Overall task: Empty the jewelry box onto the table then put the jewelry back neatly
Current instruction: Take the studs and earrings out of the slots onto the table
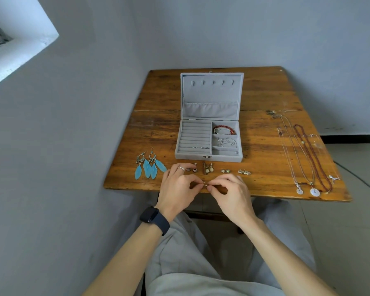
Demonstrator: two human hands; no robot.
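The grey jewelry box [208,155] stands open on the wooden table [158,124]. Inside are a red bead bracelet [224,129], a thin chain [225,142] and small rings [200,147] in the ring rolls. Blue feather earrings [149,165] lie left of the box. Several small earring pairs [209,168] lie in a row in front of it. Necklaces [303,154] stretch along the right side. My left hand [179,184] and my right hand [229,189] meet at the table's near edge, fingertips pinching one tiny earring [205,184] between them.
The table stands in a corner against grey walls. A window sill [19,45] is at the upper left. A dark watch [154,218] is on my left wrist. My knees in grey trousers [201,263] are under the table's near edge.
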